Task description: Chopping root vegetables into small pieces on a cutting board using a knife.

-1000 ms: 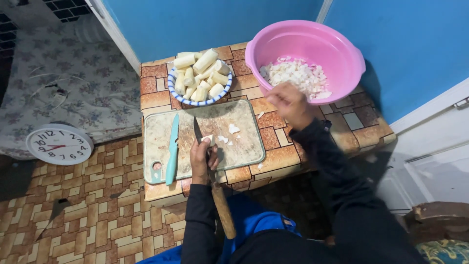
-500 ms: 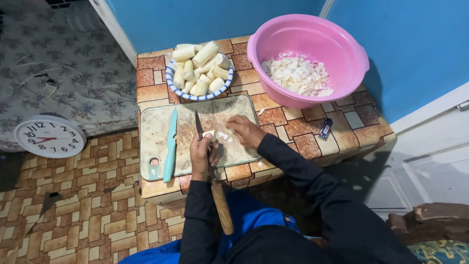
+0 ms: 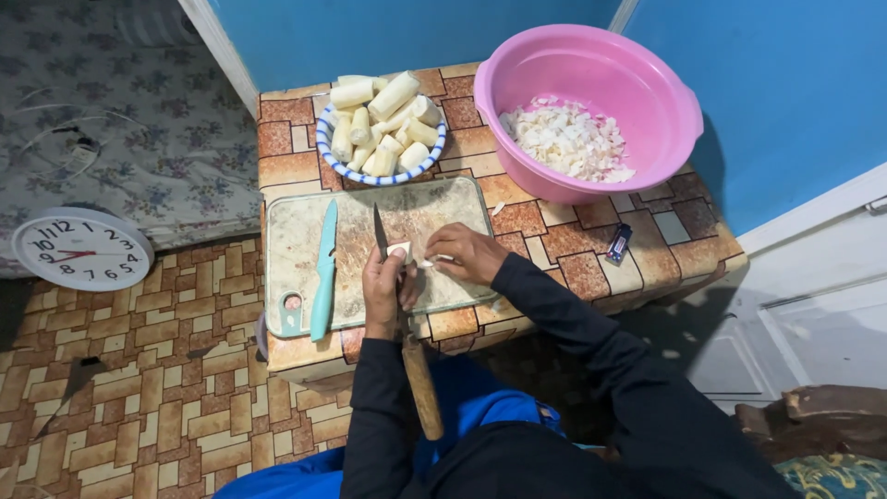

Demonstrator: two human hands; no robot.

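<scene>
My left hand (image 3: 382, 292) grips a knife with a long wooden handle (image 3: 421, 383); its dark blade (image 3: 379, 231) points away from me over the worn cutting board (image 3: 434, 205). My right hand (image 3: 467, 253) rests on the board just right of the blade, fingers curled over small white pieces (image 3: 399, 249). A blue-rimmed plate (image 3: 325, 148) behind the board holds several peeled white root chunks (image 3: 381, 120). A pink bowl (image 3: 591, 42) at the back right holds chopped white bits (image 3: 568, 139).
A teal knife (image 3: 323, 268) lies along the board's left side. A small dark lighter-like object (image 3: 617, 243) sits on the patterned tabletop (image 3: 564, 231). A round wall clock (image 3: 81, 248) lies on the tiled floor at the left. Blue walls stand behind the table.
My right hand left the pink bowl and came back down to the cutting board, settling on the white pieces beside the blade. My left hand and the knife barely moved.
</scene>
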